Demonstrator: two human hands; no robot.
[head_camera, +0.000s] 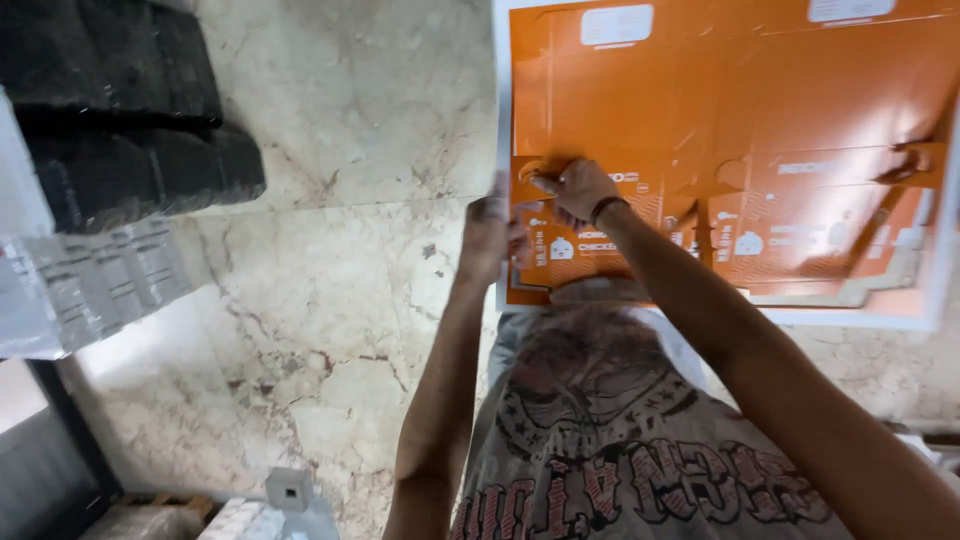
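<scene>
Orange card: flat die-cut carton sheet (730, 130), glossy orange w/ white print and white border, lying on the marble floor (330, 250); fills upper right of view, near edge just ahead of the person's shirt.
Sheet detail: cut lines and a half-loose flap zone at lower left corner, where both hands work; light glare across the right part.
Right hand (580, 188): on the sheet near its left edge, fingers curled and pressed together, pinching a small cut tab of the card; dark band at the wrist.
Left hand (490, 235): at the sheet's left border, just beside the right hand; blurred, fingers look bent over the card edge but exact grip — cannot tell.
Arms: both bare, reaching fwd from bottom of frame, the right crossing over the shirt.
Shirt (620, 440): grey tee w/ dark red and black graphic, bottom centre.
Floor: pale beige marble w/ brown veins, tile joints visible.
Black stack (130, 110): dark bundled blocks, upper left, well apart from the sheet.
Wrapped packs (90, 285): silvery-clear film bundles, left edge, below the black stack.
Small grey box (290, 490): near bottom, left of left arm.
</scene>
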